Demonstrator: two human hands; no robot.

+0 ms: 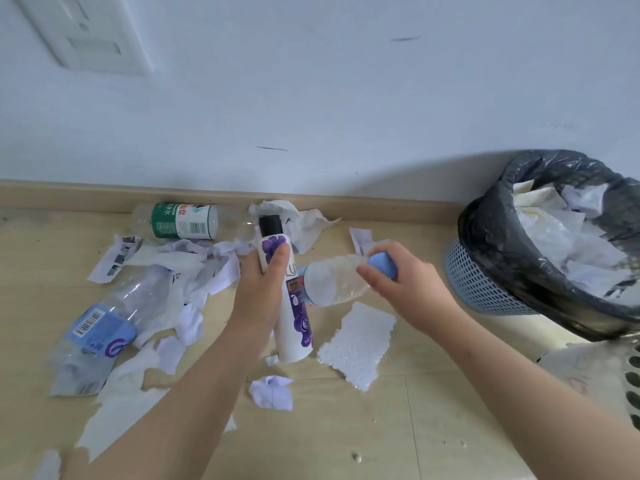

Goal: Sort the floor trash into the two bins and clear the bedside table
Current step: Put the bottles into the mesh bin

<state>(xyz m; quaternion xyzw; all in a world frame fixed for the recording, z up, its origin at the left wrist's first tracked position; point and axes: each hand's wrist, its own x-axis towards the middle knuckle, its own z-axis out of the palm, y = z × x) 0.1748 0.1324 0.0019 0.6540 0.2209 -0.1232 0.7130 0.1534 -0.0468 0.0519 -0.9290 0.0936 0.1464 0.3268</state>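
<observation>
My left hand [258, 285] grips a white bottle with purple grapes and a black cap [294, 317], held above the floor. My right hand [401, 278] holds a clear crushed water bottle [332, 280] by its blue cap end. Both bottles touch in the middle of the view. At the right stands a blue mesh bin [485, 289] lined with a black bag and full of crumpled paper. A second, white bin [633, 382] shows only its edge at the far right.
On the wooden floor lie a green-labelled clear bottle [180, 221] by the skirting, a blue-labelled clear bottle [104, 327] at left, torn paper and tissues [187, 271], a white foam piece [360, 344], and a paper scrap [272, 391].
</observation>
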